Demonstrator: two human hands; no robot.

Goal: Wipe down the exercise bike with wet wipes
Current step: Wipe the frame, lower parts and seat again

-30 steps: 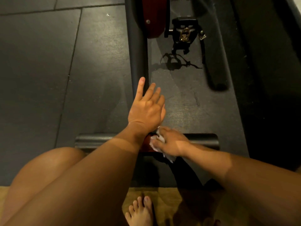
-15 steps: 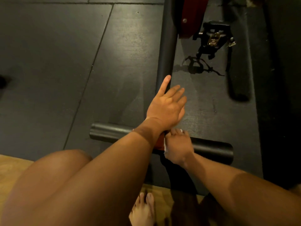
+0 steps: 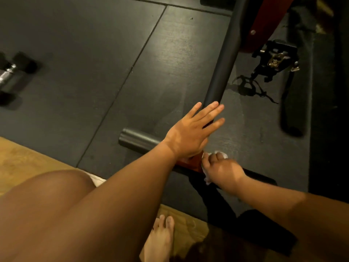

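Exercise bike stands on the dark floor mat, seen low at its rear end. The black frame tube runs up and right, the stabiliser bar lies crosswise near the mat edge, and a red bracket joins the two.

Left hand lies flat with fingers straight and spread. Its palm heel is on the bracket and its fingertips are over the tube end; grip open, holding nothing. Right hand is just beside it, fingers curled round a white wet wipe and pressing it at the bracket's right side, where it meets the bar; grip closed on the wipe.

Pedal is up right, well apart from both hands. Dumbbell is at the far left edge.

Step in hand looks like wiping the bracket joint. To do it well:
- Keep the left palm as a brace.
- Push the wipe into the seam and round the edges, not just the top.
- Refold to a clean face.
- Carry on along the bar's right half, which is dim here and hard to judge.
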